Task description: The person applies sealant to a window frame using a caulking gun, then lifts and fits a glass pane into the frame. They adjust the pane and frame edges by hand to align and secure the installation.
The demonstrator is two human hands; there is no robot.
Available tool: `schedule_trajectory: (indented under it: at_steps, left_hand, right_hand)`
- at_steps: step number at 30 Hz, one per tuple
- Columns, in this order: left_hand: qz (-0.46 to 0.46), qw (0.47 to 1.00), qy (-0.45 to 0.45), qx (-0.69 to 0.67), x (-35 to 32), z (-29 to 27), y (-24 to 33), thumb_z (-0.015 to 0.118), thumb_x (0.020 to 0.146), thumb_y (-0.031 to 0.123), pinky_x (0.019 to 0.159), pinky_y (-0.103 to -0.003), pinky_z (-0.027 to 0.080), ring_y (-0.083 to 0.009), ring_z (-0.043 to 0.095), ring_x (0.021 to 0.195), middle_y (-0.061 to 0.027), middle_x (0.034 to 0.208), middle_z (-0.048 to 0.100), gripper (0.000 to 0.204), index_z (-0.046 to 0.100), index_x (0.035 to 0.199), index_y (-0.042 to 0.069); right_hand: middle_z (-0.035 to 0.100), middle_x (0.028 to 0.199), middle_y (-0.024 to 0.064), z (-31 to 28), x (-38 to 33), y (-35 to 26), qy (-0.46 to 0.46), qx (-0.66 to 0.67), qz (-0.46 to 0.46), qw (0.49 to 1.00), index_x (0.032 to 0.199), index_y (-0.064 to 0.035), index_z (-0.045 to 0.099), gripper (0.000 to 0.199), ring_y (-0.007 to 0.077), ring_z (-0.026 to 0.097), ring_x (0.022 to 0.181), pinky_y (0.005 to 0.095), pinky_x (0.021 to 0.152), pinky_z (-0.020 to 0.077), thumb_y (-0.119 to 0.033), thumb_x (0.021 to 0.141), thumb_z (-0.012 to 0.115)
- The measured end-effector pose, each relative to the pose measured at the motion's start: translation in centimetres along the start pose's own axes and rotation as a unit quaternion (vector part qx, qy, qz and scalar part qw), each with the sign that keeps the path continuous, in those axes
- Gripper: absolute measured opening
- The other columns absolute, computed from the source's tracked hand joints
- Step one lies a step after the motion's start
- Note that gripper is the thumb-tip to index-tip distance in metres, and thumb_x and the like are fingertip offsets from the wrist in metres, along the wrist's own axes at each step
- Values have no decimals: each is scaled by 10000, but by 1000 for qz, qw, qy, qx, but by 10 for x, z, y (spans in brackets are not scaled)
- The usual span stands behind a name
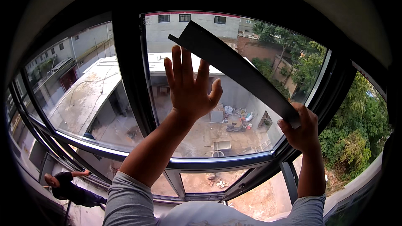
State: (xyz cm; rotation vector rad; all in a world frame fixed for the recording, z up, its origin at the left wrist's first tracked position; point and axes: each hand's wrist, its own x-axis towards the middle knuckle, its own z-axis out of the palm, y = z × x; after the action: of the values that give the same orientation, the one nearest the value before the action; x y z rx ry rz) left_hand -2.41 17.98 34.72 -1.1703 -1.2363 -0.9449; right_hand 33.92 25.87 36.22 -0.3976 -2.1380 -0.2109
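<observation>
A long dark grey metal trim strip (238,67) with a lipped edge slants across the large window pane (197,138). My right hand (302,126) grips its lower right end, thumb on the face and fingers behind. Near the strip's upper left end, my left hand (188,86) is raised with fingers spread. Its fingertips come up to the lower edge of the strip; whether they touch it or the glass I cannot tell. Around the pane runs a dark window frame (130,79).
Lower left, another person (75,188) in dark clothes stands with an arm stretched toward the window. At right, an opened section (289,180) of the frame shows outside. Beyond the glass lie a yard with a parked scooter (236,125), a flat-roofed building (90,88) and trees.
</observation>
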Motion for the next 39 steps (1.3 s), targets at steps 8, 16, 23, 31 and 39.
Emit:
schedule_trajectory:
  at_steps: [8, 16, 23, 31, 39]
  left_hand:
    - [-19, 999, -41, -29, -1, -21, 0, 760, 929, 368, 1368, -644, 109, -455, 114, 1725, -294, 1835, 170, 917, 392, 1745, 172]
    - [40, 994, -100, -8, 1, -54, -20, 813, 839, 176, 1383, -568, 186, -393, 230, 1713, -252, 1814, 293, 919, 473, 1692, 138]
    - [45, 980, -192, -25, 30, -96, -20, 802, 880, 213, 1348, -569, 294, -408, 315, 1679, -245, 1776, 384, 674, 637, 1511, 43]
    - [-46, 925, -377, -4, 90, -146, -26, 499, 1017, 835, 1331, -597, 313, -422, 457, 1595, -225, 1650, 568, 956, 639, 1527, 39]
    - [132, 922, -355, 75, 130, -181, -43, 902, 893, 331, 1229, -557, 489, -417, 555, 1488, -196, 1641, 546, 868, 509, 1639, 122]
  right_hand:
    - [620, 834, -29, 30, -22, -19, -30, 479, 148, 865, 1147, -23, 637, 422, 68, 568, 736, 270, 651, 464, -165, 893, 943]
    - [678, 836, 97, 123, -125, -64, 7, 633, 241, 736, 1072, -45, 601, 332, 174, 678, 723, 317, 654, 554, -84, 907, 887]
    - [714, 865, 136, 120, -57, -39, 114, 633, 248, 725, 1138, -9, 680, 481, 248, 748, 751, 356, 701, 612, -481, 1048, 703]
    - [772, 799, 161, 85, 64, -39, 31, 736, 289, 611, 1109, -41, 664, 535, 305, 804, 684, 395, 523, 631, -565, 1136, 561]
    - [732, 782, 147, 49, 157, -40, 86, 696, 316, 639, 1061, 12, 654, 696, 280, 783, 660, 381, 514, 651, -679, 1095, 576]
